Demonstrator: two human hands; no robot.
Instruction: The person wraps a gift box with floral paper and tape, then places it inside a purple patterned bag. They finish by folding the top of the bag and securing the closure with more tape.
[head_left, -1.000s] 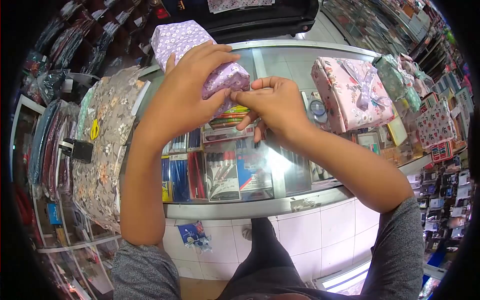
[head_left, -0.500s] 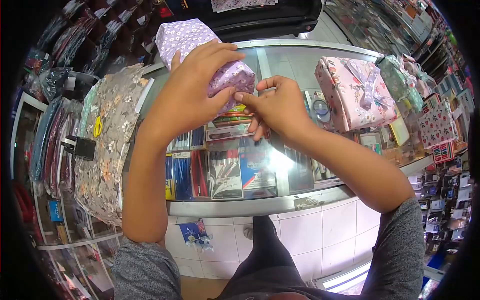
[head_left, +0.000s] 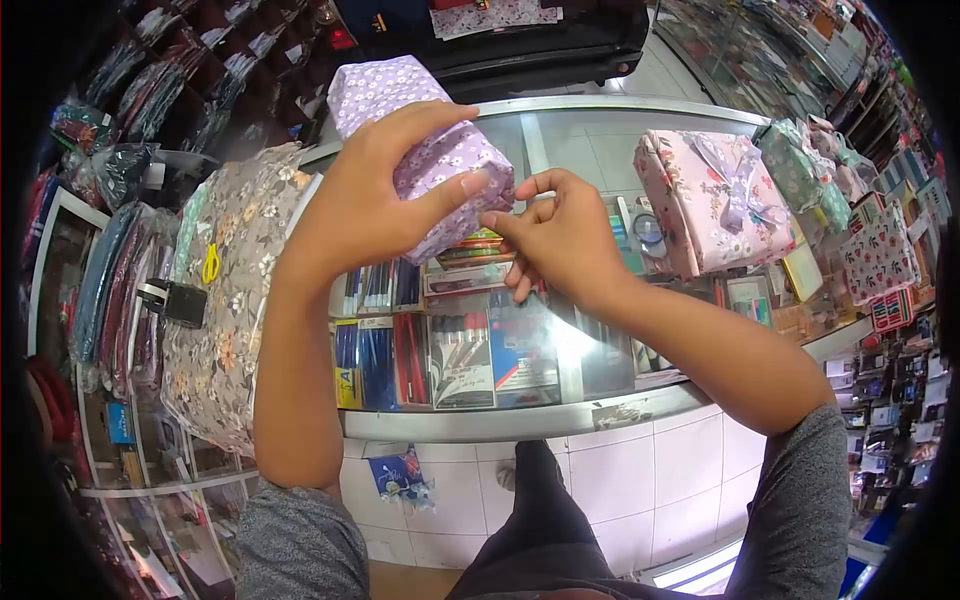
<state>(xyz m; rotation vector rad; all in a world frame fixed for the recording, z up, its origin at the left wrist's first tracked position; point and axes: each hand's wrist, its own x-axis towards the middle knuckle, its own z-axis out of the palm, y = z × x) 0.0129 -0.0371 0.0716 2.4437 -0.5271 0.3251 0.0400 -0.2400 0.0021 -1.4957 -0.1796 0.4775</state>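
Note:
A box-shaped package wrapped in purple paper with white flowers [head_left: 425,215] is tilted above the glass counter. My left hand [head_left: 375,185] grips it from the left, thumb across its near face and fingers over its top. At the package's right end, my right hand [head_left: 565,235] has thumb and forefinger round the edge of the wrapping paper; its other fingers are loosely curled below. Whether those two fingertips fully meet on the paper is hard to see.
A pink floral package with a ribbon bow [head_left: 715,200] sits on the counter [head_left: 480,424] at right, beside a green wrapped package [head_left: 800,170]. Left are floral paper sheets [head_left: 235,310], yellow scissors [head_left: 211,264] and a black tape dispenser [head_left: 180,303]. Pens show under the glass.
The view has shifted slightly. The purple package has turned a little, showing more of its near face, and my left thumb lies higher on it. My right hand stays at its right end.

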